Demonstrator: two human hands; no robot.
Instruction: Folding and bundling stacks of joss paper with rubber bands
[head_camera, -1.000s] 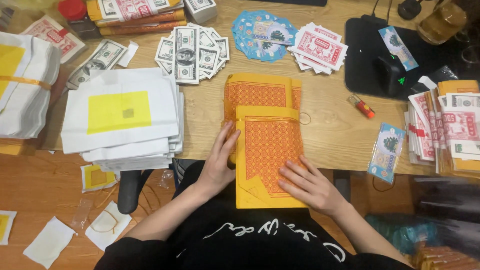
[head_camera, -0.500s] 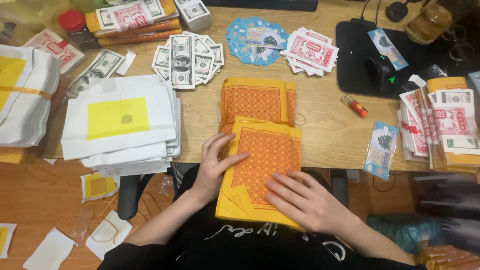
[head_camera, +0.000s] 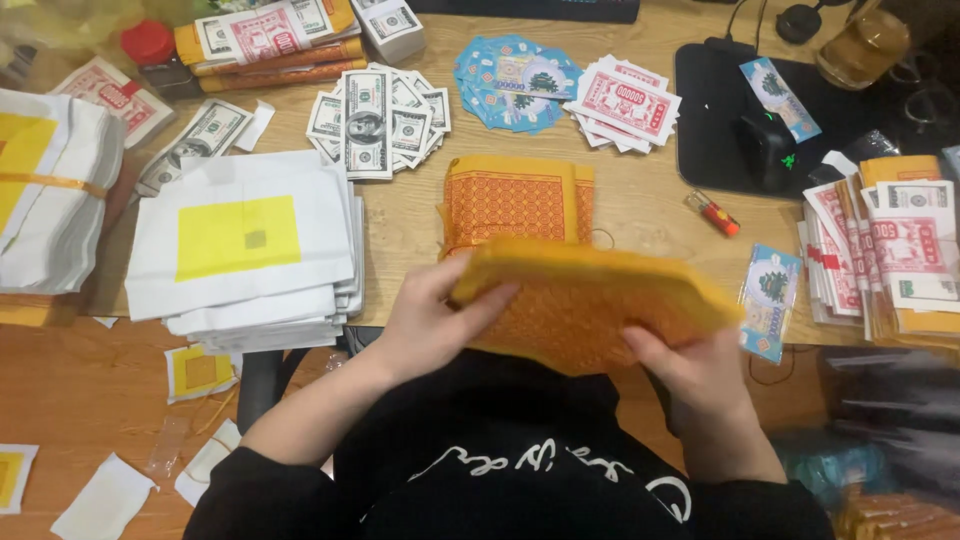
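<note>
1 orange paper stack (head_camera: 590, 300), 2 hands (head_camera: 560, 335) gripping

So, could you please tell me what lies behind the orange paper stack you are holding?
Behind the held stack lies another orange patterned stack flat on the desk. Its near edge is covered, and so is the desk beneath.

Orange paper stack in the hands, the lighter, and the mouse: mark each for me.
Orange stack (head_camera: 590, 300), head view, on the middle of its patterned top face.
Lighter (head_camera: 713, 213), head view, on the middle of its body.
Mouse (head_camera: 765, 148), head view, on its black back.
</note>
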